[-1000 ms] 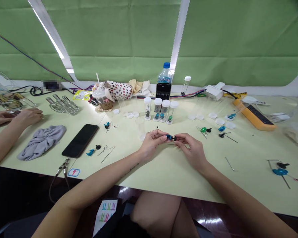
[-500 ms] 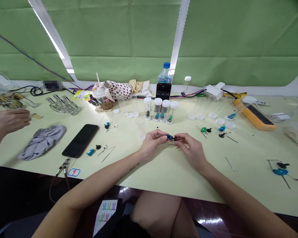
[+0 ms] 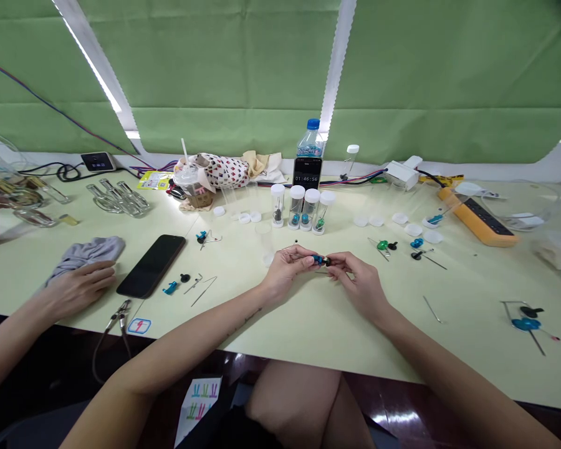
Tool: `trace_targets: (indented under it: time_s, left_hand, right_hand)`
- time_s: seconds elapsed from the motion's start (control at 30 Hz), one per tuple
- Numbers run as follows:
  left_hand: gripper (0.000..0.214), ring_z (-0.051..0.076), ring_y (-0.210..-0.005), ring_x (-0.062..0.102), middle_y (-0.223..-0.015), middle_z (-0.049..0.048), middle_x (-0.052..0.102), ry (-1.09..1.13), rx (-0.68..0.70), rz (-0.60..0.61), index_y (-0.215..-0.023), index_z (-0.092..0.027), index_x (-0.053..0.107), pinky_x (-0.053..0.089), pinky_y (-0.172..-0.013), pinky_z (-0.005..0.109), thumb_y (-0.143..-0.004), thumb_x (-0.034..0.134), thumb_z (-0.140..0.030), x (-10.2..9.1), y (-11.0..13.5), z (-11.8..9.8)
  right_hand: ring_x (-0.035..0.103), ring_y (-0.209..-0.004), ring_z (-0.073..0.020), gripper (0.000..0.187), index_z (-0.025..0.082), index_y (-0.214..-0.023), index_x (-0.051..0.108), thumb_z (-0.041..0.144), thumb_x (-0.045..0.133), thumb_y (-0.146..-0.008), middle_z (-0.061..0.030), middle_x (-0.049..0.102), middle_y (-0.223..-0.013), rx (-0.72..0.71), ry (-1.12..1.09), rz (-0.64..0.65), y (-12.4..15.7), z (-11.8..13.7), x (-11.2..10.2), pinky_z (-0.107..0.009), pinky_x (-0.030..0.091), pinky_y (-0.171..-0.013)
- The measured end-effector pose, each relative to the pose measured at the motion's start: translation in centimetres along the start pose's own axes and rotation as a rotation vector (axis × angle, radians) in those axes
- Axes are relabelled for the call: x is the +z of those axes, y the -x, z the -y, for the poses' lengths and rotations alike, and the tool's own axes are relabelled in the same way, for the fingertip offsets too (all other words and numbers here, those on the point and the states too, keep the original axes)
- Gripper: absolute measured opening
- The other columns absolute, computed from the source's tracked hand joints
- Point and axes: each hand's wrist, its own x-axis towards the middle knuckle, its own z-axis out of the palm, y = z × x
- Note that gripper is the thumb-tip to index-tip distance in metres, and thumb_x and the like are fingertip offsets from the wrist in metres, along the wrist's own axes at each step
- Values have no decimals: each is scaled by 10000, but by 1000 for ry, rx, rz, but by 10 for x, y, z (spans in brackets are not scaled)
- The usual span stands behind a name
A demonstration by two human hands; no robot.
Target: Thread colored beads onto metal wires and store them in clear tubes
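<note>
Above the middle of the table, my left hand (image 3: pixel 286 272) pinches a small blue part (image 3: pixel 316 259) between thumb and fingertips. My right hand (image 3: pixel 358 277) has its thumb and fingers closed on a small black piece (image 3: pixel 326 262) at the right end of the blue part, the two touching. Fingers hide much of both. A thin metal wire shows by my left fingers. Just behind stands a clear tube (image 3: pixel 263 243), and farther back is a row of several white-capped tubes (image 3: pixel 297 206) holding small coloured parts.
Left lie a black phone (image 3: pixel 151 266), pliers (image 3: pixel 120 313), and loose blue and black parts (image 3: pixel 170 287). Another person's hand (image 3: pixel 81 288) rests by a grey cloth (image 3: pixel 91 248). Right are bent wires (image 3: pixel 432 309), more parts (image 3: pixel 526 324) and an orange power strip (image 3: pixel 481 218).
At far left, a co-worker's hand has come onto the table by the grey cloth; another hand sits at the left edge near glass bottles. My hands stay in nearly the same place.
</note>
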Motion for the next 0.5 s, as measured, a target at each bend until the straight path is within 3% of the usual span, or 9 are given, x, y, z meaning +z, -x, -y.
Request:
trace_targets:
  time_s: [0.23,0.5]
  left_hand:
    - [263,149,-783,652,-856,78,692,22,-12,-15,-820,-102,642,485,-834,331,-663,747,-285,0,0,0]
    - [268,155,-795,652,-858,85,692,27,-25,-14,-810,-97,642,478,-855,339,-650,757,-278,1,0,0]
  right_hand:
    - [633,-795,-166,238,229,-1060,546,323,575,-843,-30,655,-919,-69,80,-43,-1,-2,1,-316,543,-737]
    - [631,-723,-160,178,222,-1011,565,306,555,-855,-29,649,-866,-79,68,-35,0,-2,1,-302,551,-676]
